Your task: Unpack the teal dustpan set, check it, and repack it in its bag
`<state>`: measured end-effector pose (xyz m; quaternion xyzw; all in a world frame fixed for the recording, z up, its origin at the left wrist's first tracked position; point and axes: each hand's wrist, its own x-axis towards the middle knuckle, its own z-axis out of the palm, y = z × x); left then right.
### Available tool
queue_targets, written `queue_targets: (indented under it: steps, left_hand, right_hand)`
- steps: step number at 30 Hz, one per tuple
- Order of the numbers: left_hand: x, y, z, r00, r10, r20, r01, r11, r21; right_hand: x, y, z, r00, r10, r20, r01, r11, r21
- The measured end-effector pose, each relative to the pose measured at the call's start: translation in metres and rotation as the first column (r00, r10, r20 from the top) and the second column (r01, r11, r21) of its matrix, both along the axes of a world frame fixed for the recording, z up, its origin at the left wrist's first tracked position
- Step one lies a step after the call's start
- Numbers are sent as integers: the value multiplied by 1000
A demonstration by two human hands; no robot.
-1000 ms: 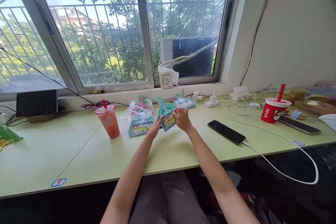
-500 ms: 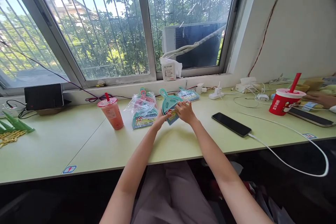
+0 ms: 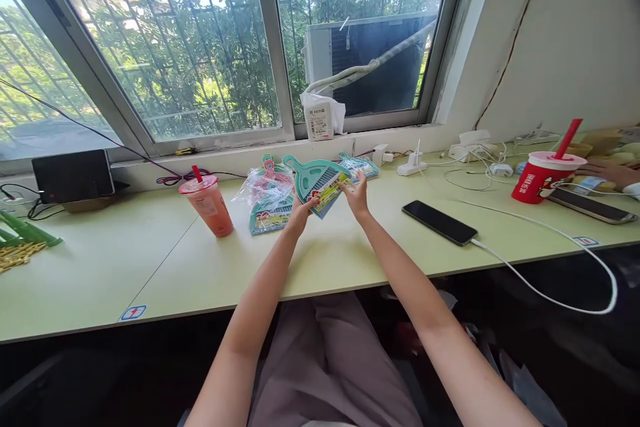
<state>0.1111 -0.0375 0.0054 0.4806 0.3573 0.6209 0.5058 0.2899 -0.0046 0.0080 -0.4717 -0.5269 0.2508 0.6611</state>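
A green toy dustpan and brush set (image 3: pixel 313 177) with a yellow label is held up over the table, its handle tilted to the upper left. My left hand (image 3: pixel 301 209) grips its lower left corner. At its right edge, my right hand (image 3: pixel 356 193) has the thumb and fingers apart, touching or just beside the set. Behind it on the left lie wrapped dustpan sets (image 3: pixel 273 203), green and pink, in clear plastic. One more set (image 3: pixel 360 165) lies at the back, right of the held one.
A pink drink cup (image 3: pixel 211 205) stands left. To the right are a black phone (image 3: pixel 440 222) on a white cable, a red cup (image 3: pixel 543 179), chargers and another phone (image 3: pixel 593 205). A person's hand (image 3: pixel 607 172) shows at far right. A tablet (image 3: pixel 74 177) leans at back left.
The held set has turned, so its handle points further left and its label shows more. My right hand's fingers have spread and moved to its right edge. The view has tilted slightly down.
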Motion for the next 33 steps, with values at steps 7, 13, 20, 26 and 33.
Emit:
queue_targets:
  steps: [7, 13, 20, 26, 33]
  left_hand:
    - [8, -3, -3, 995, -25, -97, 32, 997, 69]
    - [14, -7, 1, 991, 14, -130, -12, 1000, 20]
    - [13, -10, 5, 997, 76, 4, -76, 996, 39]
    - [9, -5, -4, 997, 69, -32, -68, 998, 6]
    - [10, -9, 4, 986, 104, -132, -91, 991, 102]
  right_hand:
    - [-4, 7, -8, 843, 126, -522, -228, 964, -135]
    - [-9, 1, 0, 799, 167, -577, -289, 949, -126]
    - [-30, -11, -3, 742, 418, -524, -541, 835, -100]
    - [-26, -9, -10, 760, 335, -557, -502, 846, -178]
    - [-24, -8, -5, 678, 353, -645, -542, 833, -114]
